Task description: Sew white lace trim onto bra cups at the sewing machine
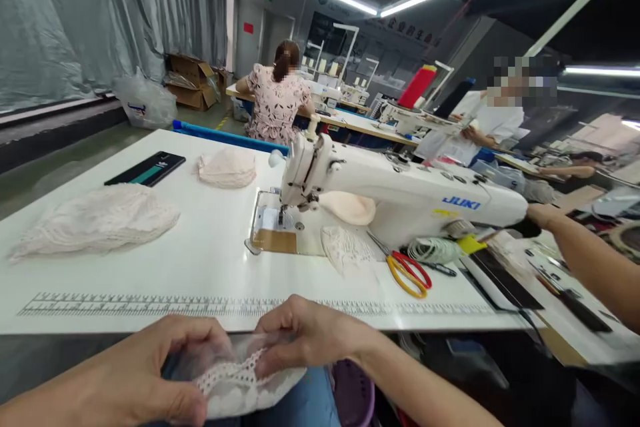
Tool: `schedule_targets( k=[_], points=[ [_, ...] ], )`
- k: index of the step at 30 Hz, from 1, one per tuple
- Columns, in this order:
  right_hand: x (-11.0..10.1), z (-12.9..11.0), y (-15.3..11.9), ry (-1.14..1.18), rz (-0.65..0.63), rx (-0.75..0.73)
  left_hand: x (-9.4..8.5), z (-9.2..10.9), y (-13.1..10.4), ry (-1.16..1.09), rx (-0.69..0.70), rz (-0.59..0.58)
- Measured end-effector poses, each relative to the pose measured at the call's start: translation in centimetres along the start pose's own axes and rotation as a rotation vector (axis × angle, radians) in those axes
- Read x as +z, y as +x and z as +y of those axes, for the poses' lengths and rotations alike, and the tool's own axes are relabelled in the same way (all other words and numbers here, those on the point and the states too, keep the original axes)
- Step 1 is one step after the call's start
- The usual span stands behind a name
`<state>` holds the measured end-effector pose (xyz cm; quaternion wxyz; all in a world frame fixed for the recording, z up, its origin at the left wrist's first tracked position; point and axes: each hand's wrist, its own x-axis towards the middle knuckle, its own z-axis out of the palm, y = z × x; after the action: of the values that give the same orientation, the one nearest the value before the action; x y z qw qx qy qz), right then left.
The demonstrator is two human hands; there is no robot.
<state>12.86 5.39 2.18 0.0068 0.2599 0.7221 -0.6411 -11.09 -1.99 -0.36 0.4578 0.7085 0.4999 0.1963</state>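
A white lace fabric piece [250,393] with an openwork trim band is held over my lap, just below the table's front edge. My left hand [155,367] pinches its left side between thumb and fingers. On its right side, my right hand [313,337] grips the fabric with thumb and forefinger. Beyond my hands stands a white JUKI sewing machine [400,187], its needle area apart from the fabric. A lace piece [347,247] lies beside the machine bed, with red-and-yellow-handled scissors [407,273] to its right.
Stacked pale fabric pieces [100,217], a smaller stack [227,168] and a phone [147,169] lie on the left. A printed ruler [150,307] runs along the front. Another person's hand [545,217] touches the machine's right end. A purple basket [357,390] is under the table.
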Motion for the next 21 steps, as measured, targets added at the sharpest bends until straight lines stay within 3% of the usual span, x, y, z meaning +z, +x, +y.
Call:
schedule_targets(
  k=[3, 6, 10, 15, 21],
  points=[
    [0.7, 0.5, -1.9, 0.326, -0.214, 0.071, 1.2, 0.6, -0.7, -0.310, -0.180, -0.282],
    [1.8, 1.8, -2.8, 0.443, -0.341, 0.107, 2.2, 0.8, -0.8, -0.438, -0.206, -0.400],
    [3.8, 3.9, -3.4, 0.506, -0.336, 0.097, 3.4, 1.0, -1.1, -0.486, -0.286, -0.437],
    [6.1, 5.7, -3.7, 0.515, -0.176, 0.033, 4.0, 1.5, -1.5, -0.515, -0.313, -0.454],
    [6.1, 5.9, -4.0, 0.504, -0.149, -0.017, 3.5, 1.9, -1.9, -0.462, -0.320, -0.381]
  ],
)
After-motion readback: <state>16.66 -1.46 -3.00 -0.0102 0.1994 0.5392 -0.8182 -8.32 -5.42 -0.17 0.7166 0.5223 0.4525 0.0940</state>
